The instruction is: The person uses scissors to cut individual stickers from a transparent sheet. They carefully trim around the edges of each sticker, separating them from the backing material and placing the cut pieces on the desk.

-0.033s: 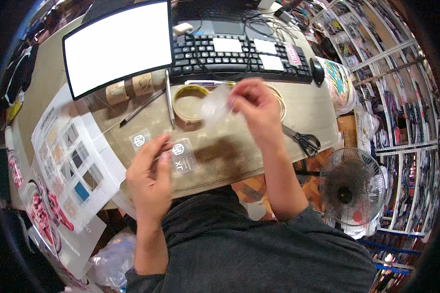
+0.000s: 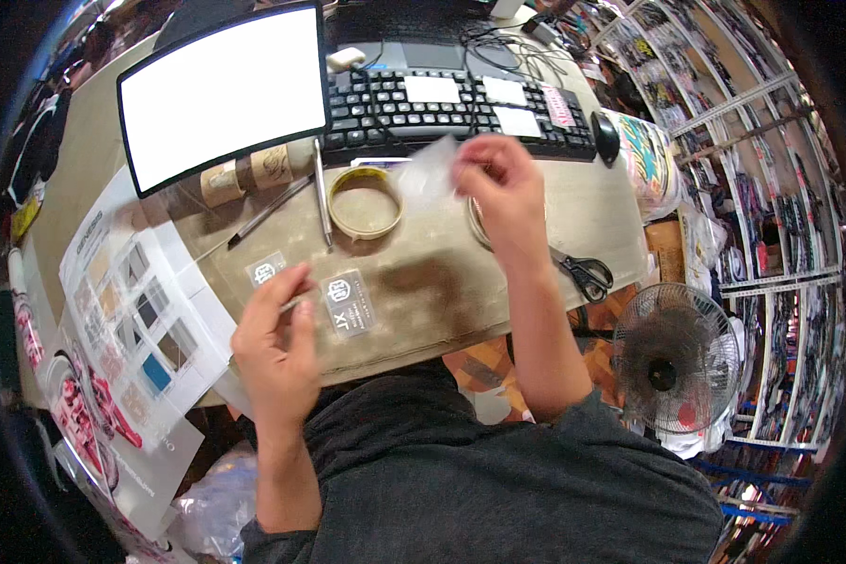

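My right hand (image 2: 506, 188) is closed in a pinch on a whitish, see-through piece of film (image 2: 429, 173), raised over the desk below the keyboard. Motion blurs the film. My left hand (image 2: 277, 343) hovers at the near left, thumb and forefinger apart, with nothing visible between them. Just right of its fingertips lies a clear transfer label (image 2: 346, 303) with white print. A second clear label (image 2: 267, 269) lies beyond the fingers, partly covered by them. A roll of tape (image 2: 367, 231) stands between the two hands, and another ring is partly hidden behind my right wrist.
Black scissors (image 2: 587, 276) lie by the desk's right edge, near a fan (image 2: 663, 374). A bright screen (image 2: 224, 94), a keyboard (image 2: 395, 113), pens (image 2: 271, 211) and a bottle (image 2: 273, 167) stand or lie farther back. Printed sheets (image 2: 150, 310) cover the left side.
My left hand has shifted slightly left, and its fingers look farther apart. The right hand has moved a little, carrying the film slightly up and to the right.
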`<action>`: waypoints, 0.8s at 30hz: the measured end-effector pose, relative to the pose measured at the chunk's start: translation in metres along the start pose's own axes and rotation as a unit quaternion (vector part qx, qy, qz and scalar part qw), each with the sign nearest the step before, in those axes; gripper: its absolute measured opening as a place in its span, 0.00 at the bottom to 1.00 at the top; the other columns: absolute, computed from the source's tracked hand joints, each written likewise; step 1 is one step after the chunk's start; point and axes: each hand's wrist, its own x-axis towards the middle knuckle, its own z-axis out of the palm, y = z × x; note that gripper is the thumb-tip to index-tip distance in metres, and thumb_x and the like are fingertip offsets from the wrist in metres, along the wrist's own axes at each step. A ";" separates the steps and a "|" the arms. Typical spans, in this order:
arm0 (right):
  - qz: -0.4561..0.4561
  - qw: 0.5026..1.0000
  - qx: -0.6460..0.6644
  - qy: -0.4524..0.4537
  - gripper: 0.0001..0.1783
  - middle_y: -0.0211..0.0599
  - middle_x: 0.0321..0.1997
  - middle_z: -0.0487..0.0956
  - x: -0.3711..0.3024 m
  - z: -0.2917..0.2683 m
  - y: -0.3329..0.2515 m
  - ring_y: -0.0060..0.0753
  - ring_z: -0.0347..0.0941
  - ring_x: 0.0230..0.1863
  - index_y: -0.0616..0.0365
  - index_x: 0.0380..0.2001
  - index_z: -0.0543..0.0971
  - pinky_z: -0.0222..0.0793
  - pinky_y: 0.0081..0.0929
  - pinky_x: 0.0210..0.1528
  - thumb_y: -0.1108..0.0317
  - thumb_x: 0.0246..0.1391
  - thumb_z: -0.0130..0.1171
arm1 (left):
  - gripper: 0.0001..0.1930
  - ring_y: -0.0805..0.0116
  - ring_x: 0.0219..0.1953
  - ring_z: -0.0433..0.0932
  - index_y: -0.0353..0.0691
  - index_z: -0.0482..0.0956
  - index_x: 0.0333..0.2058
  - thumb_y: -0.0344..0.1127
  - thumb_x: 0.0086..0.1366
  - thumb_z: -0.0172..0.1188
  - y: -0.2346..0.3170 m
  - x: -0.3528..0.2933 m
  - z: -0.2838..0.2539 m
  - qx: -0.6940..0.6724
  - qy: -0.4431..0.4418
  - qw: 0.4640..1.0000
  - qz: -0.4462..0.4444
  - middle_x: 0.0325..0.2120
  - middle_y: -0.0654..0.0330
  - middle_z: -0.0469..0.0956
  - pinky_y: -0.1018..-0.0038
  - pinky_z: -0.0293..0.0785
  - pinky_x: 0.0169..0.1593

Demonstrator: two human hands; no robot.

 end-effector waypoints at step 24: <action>-0.117 0.910 -0.257 -0.304 0.17 0.32 0.36 0.78 -0.036 0.022 -0.013 0.22 0.71 0.28 0.54 0.43 0.76 0.67 0.19 0.28 0.69 0.47 0.63 | 0.20 0.56 0.53 0.64 0.41 0.79 0.41 0.32 0.45 0.65 -0.007 -0.005 0.001 0.334 -0.135 0.920 0.154 0.47 0.59 0.73 0.61 0.56 0.57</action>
